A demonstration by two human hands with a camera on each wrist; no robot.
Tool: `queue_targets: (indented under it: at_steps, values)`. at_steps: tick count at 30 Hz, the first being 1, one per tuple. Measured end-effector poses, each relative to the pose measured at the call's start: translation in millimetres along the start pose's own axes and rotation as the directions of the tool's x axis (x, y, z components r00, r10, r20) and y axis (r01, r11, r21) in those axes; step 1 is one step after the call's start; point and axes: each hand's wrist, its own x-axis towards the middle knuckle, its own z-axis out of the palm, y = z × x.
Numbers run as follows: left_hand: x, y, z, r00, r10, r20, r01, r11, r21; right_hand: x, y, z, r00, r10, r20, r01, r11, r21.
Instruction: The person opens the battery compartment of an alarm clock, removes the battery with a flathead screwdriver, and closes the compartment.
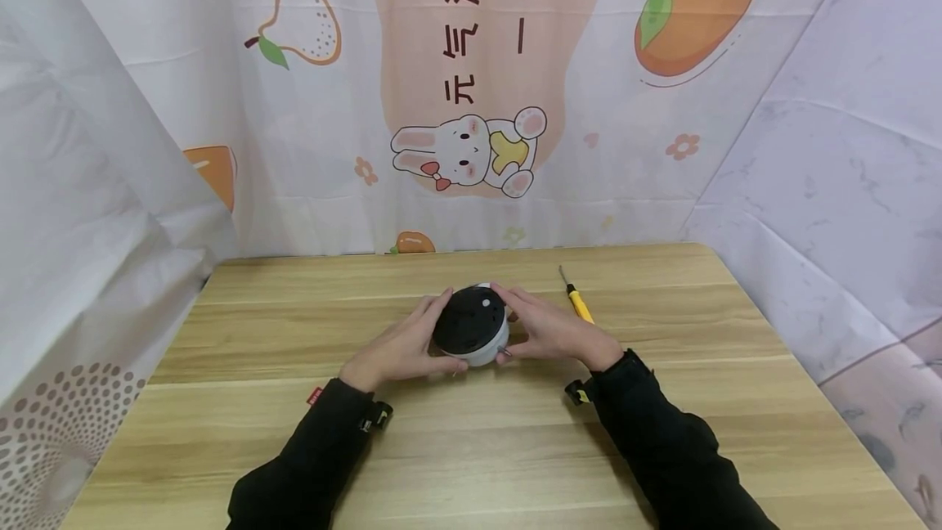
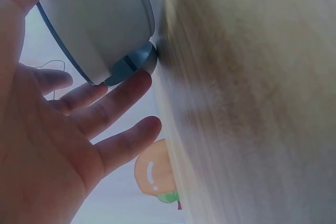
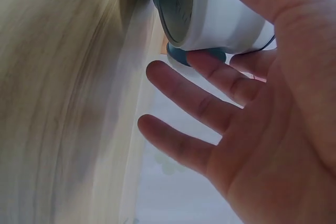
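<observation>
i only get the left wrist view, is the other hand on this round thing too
Observer: Yes. In the head view the right hand holds the device on its right side.
Operator: what does the top look like
Observer: Black, with a small light spot on it.
Operator: anything else on the table
Observer: A screwdriver with a yellow handle, beyond the right forearm, its tip pointing away from the person.

Head view downward, wrist views close
</observation>
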Motion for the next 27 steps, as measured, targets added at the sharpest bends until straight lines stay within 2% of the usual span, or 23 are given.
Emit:
queue_targets:
  at_steps: [5,16,23,27]
  values:
    - [0.9,-0.3,0.4,1.000,0.001,-0.002,-0.001,1.000,0.003,1.4,2.1,2.3,1.000,-0.021,0.023,0.021,1.000,0.010]
    - [0.7,0.1,0.2,1.000,0.002,0.001,-0.002,1.000,0.023,-1.4,5.0,5.0,0.995,0.063,0.077,-0.063,0.998,-0.009]
    - [1.6,-0.6,1.0,0.998,0.066,-0.003,-0.066,0.997,0.033,-1.1,6.5,5.4,0.994,0.062,0.095,-0.066,0.997,0.042]
    - [2.3,-0.4,1.7,0.997,0.081,-0.001,-0.081,0.996,0.034,-1.2,7.8,5.4,0.994,0.058,0.097,-0.063,0.997,0.046]
